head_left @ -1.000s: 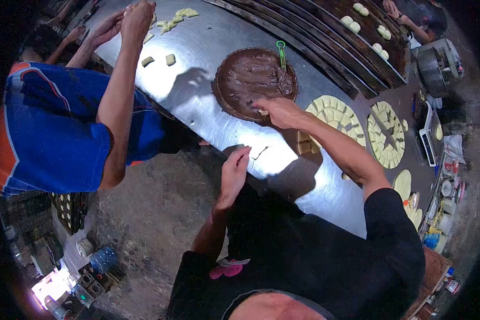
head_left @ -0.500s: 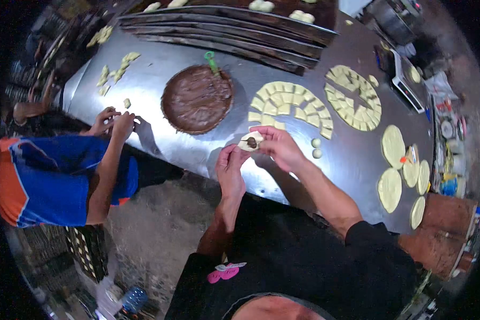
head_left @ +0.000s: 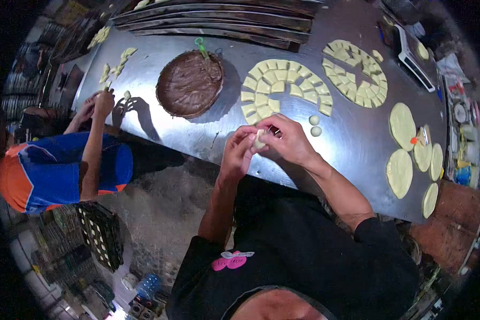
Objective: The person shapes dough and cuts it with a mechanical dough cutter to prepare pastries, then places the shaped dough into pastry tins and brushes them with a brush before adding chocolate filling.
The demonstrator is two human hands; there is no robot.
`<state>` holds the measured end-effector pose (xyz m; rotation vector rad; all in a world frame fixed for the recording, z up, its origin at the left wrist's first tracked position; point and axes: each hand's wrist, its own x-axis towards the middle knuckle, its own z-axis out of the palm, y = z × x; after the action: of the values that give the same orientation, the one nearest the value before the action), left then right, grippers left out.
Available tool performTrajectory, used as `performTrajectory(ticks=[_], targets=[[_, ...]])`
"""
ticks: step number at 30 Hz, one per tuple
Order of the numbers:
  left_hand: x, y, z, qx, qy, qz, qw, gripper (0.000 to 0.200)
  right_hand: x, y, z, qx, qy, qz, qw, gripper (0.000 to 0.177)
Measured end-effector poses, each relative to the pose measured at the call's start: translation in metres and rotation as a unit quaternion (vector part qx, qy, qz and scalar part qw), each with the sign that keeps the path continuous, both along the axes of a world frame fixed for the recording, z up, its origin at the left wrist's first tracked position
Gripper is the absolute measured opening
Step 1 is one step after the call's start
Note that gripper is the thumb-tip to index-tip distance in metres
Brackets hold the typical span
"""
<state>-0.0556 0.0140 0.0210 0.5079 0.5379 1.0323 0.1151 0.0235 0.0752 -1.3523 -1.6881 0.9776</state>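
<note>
Between the fingertips of both hands is a small piece of dough (head_left: 260, 140), folded up so that no brown filling shows. My left hand (head_left: 238, 151) pinches it from the left, and my right hand (head_left: 289, 140) presses on it from the right. Both hands are held over the front edge of the metal table (head_left: 226, 136). Beyond them lies a round of cut dough pieces (head_left: 262, 101) with a gap in it. Two dough balls (head_left: 315, 126) sit right of my right hand. A wide pan of brown filling (head_left: 189, 85) with a green-handled tool (head_left: 202, 47) stands to the left.
A co-worker in a blue shirt (head_left: 74, 165) handles dough at the table's left end. Stacked dark trays (head_left: 213, 26) line the back. A second cut round (head_left: 356, 74), several flat dough discs (head_left: 399, 173) and a scale (head_left: 415, 58) are on the right.
The dough piece was spread open with brown filling showing; now it is closed up between my fingers. My hands have drawn together. The camera view has shifted slightly.
</note>
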Motion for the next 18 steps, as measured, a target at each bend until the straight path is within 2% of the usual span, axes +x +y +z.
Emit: performTrajectory(ticks=[1, 3, 5, 6, 7, 9, 10, 13, 14, 18], targets=[[-0.003, 0.0, 0.0, -0.001, 0.001, 0.009, 1.0, 0.021, -0.004, 0.005, -0.006, -0.04, 0.028, 0.012, 0.999, 0.014], [-0.005, 0.0, 0.002, -0.047, 0.076, 0.079, 0.993, 0.03, -0.018, 0.009, -0.017, -0.013, 0.001, 0.002, 1.0, 0.014], [-0.014, 0.001, -0.007, -0.051, 0.094, 0.103, 0.989, 0.032, -0.038, 0.004, -0.019, 0.116, 0.014, -0.036, 0.993, 0.011], [-0.018, 0.002, -0.008, -0.056, 0.074, 0.122, 0.988, 0.031, -0.049, 0.004, -0.006, 0.179, -0.022, -0.043, 0.983, 0.008], [-0.022, 0.002, -0.008, -0.062, 0.053, 0.138, 0.987, 0.03, -0.052, 0.007, -0.006, 0.175, -0.023, -0.04, 0.983, 0.008], [-0.031, 0.003, -0.007, -0.066, 0.075, 0.13, 0.987, 0.03, -0.053, 0.009, -0.007, 0.145, -0.053, 0.007, 0.988, 0.011], [-0.034, 0.004, -0.007, -0.05, 0.084, 0.123, 0.988, 0.029, -0.052, 0.013, -0.008, 0.091, -0.034, 0.027, 0.995, 0.015], [-0.04, 0.012, -0.006, -0.05, 0.083, 0.075, 0.992, 0.028, -0.047, 0.017, 0.001, 0.085, -0.089, 0.031, 0.992, 0.016], [-0.038, 0.014, -0.007, -0.046, 0.087, 0.042, 0.994, 0.028, -0.046, 0.017, 0.007, 0.141, -0.121, -0.005, 0.983, 0.014], [-0.016, 0.015, -0.014, -0.052, 0.119, -0.05, 0.99, 0.029, -0.018, -0.01, -0.021, 0.147, -0.2, -0.015, 0.969, 0.015]])
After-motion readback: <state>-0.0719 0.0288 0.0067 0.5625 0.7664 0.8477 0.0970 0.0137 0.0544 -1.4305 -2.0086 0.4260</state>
